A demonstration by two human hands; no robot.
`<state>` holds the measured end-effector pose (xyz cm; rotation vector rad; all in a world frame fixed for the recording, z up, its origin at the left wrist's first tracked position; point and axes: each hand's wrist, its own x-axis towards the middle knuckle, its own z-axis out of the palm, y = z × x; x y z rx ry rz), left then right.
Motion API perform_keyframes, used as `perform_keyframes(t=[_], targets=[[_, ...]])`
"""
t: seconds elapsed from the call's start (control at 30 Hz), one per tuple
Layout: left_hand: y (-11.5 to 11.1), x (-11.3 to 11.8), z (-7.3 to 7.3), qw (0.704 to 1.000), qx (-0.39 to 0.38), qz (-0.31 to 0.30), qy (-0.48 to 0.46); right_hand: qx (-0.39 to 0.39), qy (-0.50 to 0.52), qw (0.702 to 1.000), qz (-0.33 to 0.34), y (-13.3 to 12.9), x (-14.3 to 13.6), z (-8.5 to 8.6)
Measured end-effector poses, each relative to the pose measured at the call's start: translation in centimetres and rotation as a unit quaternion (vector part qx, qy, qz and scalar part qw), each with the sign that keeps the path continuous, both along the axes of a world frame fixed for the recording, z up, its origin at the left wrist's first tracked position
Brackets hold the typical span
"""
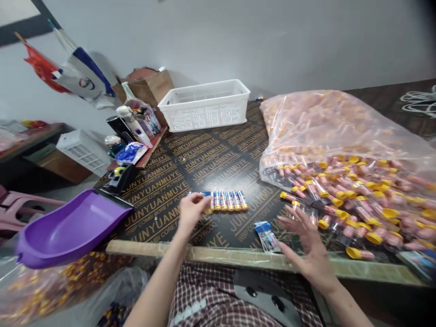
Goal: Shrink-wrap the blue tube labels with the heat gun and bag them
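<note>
Small tubes with blue-and-white wraps and orange-yellow ends (229, 200) lie side by side in a row on the dark printed board. My left hand (191, 210) is at the row's left end, its fingers pinched on a small tube that they partly cover. My right hand (309, 247) is open, fingers spread, above the board and holding nothing. Just left of it lies a small stack of blue-and-white printed labels (267, 236). Beyond its fingertips are loose clear tubes with yellow caps and pink contents (340, 190), spilling from a large plastic bag (316, 118).
A white plastic basket (207, 113) stands at the back of the board (204, 154). Bottles and a tape dispenser (121, 177) occupy the left side, near a purple dustpan (71, 227). A wooden strip (218, 254) edges the front. Bags of yellow-capped pieces (68, 286) sit below left.
</note>
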<state>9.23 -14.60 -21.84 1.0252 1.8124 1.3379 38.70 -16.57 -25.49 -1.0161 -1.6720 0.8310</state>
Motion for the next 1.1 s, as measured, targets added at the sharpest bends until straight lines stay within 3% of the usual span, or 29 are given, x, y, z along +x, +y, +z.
perform_keyframes(t=[0.1, 0.17, 0.23, 0.33, 0.4, 0.47, 0.53, 0.57, 0.63, 0.7, 0.77, 0.87, 0.97, 1.03, 1.1], targets=[[0.5, -6.5, 0.1, 0.965, -0.05, 0.087, 0.243, -0.003, -0.032, 0.997, -0.068, 0.9, 1.2, -0.3], [0.7, -9.3, -0.5, 0.926, -0.132, 0.066, 0.347, 0.004, -0.059, 0.994, -0.089, 1.1, 1.5, -0.6], [1.0, -10.7, -1.2, 0.894, -0.191, 0.021, 0.405, 0.016, -0.088, 0.991, -0.099, 1.3, 1.5, -0.8], [1.5, -10.9, -1.5, 0.868, -0.238, -0.036, 0.434, 0.042, -0.138, 0.983, -0.116, 2.0, 1.5, -1.0], [1.5, -9.9, -1.0, 0.85, -0.264, -0.022, 0.454, 0.071, -0.169, 0.974, -0.135, 3.0, 1.8, -1.0], [1.2, -7.6, -0.3, 0.845, -0.238, 0.034, 0.478, 0.099, -0.206, 0.961, -0.154, 4.5, 2.3, -1.0], [0.7, -3.9, -0.1, 0.875, -0.139, 0.057, 0.46, 0.103, -0.27, 0.943, -0.162, 6.5, 2.5, -0.9], [0.4, -1.6, -0.3, 0.902, -0.08, 0.031, 0.423, 0.093, -0.319, 0.929, -0.161, 7.5, 2.4, -0.9], [0.0, 3.5, -1.2, 0.944, -0.022, -0.118, 0.308, 0.065, -0.422, 0.892, -0.147, 9.5, 1.9, -0.7], [-0.3, 8.1, -2.6, 0.936, -0.03, -0.253, 0.242, 0.051, -0.488, 0.863, -0.124, 10.9, 1.1, -0.2], [-0.4, 11.3, -3.8, 0.926, -0.054, -0.284, 0.243, 0.056, -0.508, 0.852, -0.108, 11.5, 0.4, 0.4], [-0.4, 13.1, -4.7, 0.927, -0.072, -0.272, 0.249, 0.071, -0.474, 0.871, -0.107, 10.8, 0.2, 1.5], [-0.2, 12.8, -4.9, 0.931, -0.067, -0.272, 0.234, 0.074, -0.32, 0.939, -0.101, 8.3, 0.6, 2.1], [-0.1, 12.4, -4.8, 0.929, -0.061, -0.275, 0.239, 0.065, -0.217, 0.971, -0.078, 6.2, 0.9, 1.9], [-0.1, 12.3, -4.8, 0.926, -0.055, -0.278, 0.251, 0.053, -0.16, 0.983, -0.068, 4.2, 1.2, 1.3]])
